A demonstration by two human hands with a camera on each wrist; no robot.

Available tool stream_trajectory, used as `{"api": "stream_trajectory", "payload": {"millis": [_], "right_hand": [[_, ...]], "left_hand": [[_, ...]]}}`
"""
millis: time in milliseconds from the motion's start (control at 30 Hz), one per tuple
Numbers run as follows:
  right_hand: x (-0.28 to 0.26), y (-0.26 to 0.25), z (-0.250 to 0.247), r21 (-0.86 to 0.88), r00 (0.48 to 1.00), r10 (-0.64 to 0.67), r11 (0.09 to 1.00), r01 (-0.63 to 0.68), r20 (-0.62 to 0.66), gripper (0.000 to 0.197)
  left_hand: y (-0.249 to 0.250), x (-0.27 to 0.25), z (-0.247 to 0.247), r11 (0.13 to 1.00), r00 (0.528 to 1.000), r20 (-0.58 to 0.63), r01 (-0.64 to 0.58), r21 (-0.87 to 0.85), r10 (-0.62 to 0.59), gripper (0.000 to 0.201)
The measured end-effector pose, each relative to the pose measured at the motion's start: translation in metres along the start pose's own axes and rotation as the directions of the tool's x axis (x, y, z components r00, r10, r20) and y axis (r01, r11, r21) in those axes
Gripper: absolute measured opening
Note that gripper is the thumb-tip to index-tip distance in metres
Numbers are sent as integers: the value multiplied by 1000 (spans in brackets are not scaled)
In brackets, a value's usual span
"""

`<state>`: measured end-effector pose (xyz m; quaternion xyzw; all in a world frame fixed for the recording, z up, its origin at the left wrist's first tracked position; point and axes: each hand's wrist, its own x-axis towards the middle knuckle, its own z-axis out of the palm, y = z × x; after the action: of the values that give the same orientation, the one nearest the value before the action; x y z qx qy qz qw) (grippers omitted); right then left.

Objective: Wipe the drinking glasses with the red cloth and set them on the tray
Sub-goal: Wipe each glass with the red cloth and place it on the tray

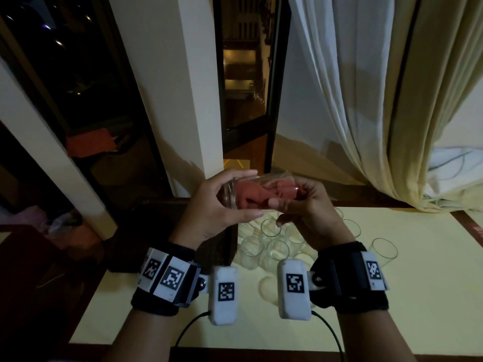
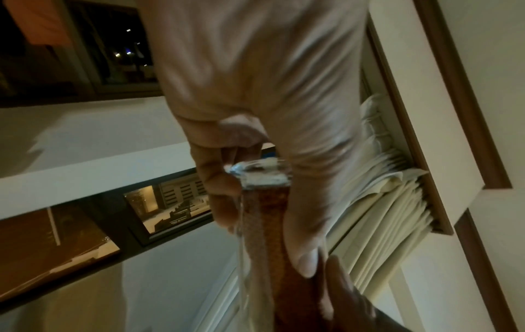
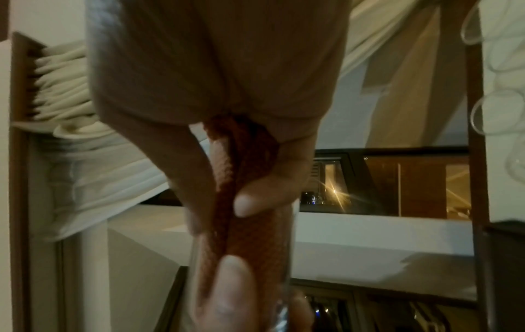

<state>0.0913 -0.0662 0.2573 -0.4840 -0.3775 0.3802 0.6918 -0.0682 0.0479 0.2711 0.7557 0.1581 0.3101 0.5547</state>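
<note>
Head view: the left hand (image 1: 217, 205) is gripping a drinking glass (image 1: 258, 190) sideways in the air above the yellow table (image 1: 418, 283), and the right hand (image 1: 305, 212) is pinching the red cloth (image 1: 257, 195) stuffed inside it. More glasses (image 1: 271, 246) are standing on the table right below. Can't pick out the tray for sure.

Left wrist view: fingers are curling round the glass base (image 2: 261, 177).

Right wrist view: thumb and fingers are clamping the cloth (image 3: 244, 224) at the rim.

Probably the glass slips mid-twist and drops onto the ones underneath.
</note>
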Motion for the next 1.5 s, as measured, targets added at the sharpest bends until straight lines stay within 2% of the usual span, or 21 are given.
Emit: {"api": "stream_trajectory", "payload": {"millis": [67, 133, 267, 333, 400, 467, 600, 733, 800, 867, 933, 1033, 1133, 1233, 1333, 1400, 1500], "right_hand": [[-2, -1, -2, 23, 1000, -7, 1000, 7, 10, 29], [-3, -1, -2, 32, 999, -37, 999, 38, -25, 29], [-5, 0, 0, -19, 992, -106, 994, 105, -64, 40], [-6, 2, 2, -54, 989, -118, 992, 113, -86, 45], [-7, 3, 3, -102, 981, -135, 987, 121, -141, 46], [-8, 3, 4, -122, 974, -137, 986, 115, -183, 42], [-9, 3, 6, -116, 991, -70, 992, 57, -113, 31], [-10, -4, 8, -67, 996, -79, 995, 77, -30, 34], [-10, -5, 10, -29, 992, -112, 993, 111, -53, 39], [-10, -5, 10, -1, 981, -147, 989, 148, -126, 38], [-11, -4, 10, -22, 968, -182, 983, 181, -172, 37], [-16, -6, 14, -132, 963, -221, 971, 202, -156, 44], [-15, -6, 11, -154, 985, -137, 981, 121, -101, 48], [-13, -11, 5, -170, 996, -82, 983, 73, -45, 48], [-15, -11, 8, -148, 990, -106, 985, 91, -97, 51], [-16, -9, 11, -117, 980, -132, 986, 115, -146, 48], [-17, -3, 12, -147, 968, -170, 979, 143, -187, 48]], "left_hand": [[-2, -2, 1, 999, 999, 16, -32, 19, 32, 63], [-5, -1, 4, 1000, 1000, 2, -12, 16, 12, 64], [-11, 2, 4, 978, 986, -3, 166, -127, -167, 57], [-14, 3, 1, 969, 984, 7, 177, -175, -178, 58], [-14, 3, 1, 968, 987, -12, 153, -201, -158, 67], [-14, 3, 1, 967, 988, -42, 134, -216, -146, 64], [-14, 1, 3, 978, 991, -96, 79, -192, -99, 59], [-12, 0, 2, 995, 996, -62, -64, -71, 60, 67], [-13, 1, 3, 993, 993, -46, -113, -29, 112, 68], [-13, 0, 5, 995, 996, -30, -91, -48, 89, 70], [-11, 0, 7, 992, 1000, 7, 20, -126, -19, 75], [-8, 1, 8, 965, 993, 38, 117, -236, -111, 65], [-8, 1, 7, 979, 998, -31, 54, -199, -61, 63], [-9, -4, 9, 997, 998, -33, -54, -45, 53, 67], [-13, -5, 11, 996, 995, -35, -92, 12, 92, 70], [-12, -4, 11, 999, 999, -20, -46, -7, 46, 73], [-10, 0, 10, 982, 994, 2, 104, -157, -105, 66]]}}
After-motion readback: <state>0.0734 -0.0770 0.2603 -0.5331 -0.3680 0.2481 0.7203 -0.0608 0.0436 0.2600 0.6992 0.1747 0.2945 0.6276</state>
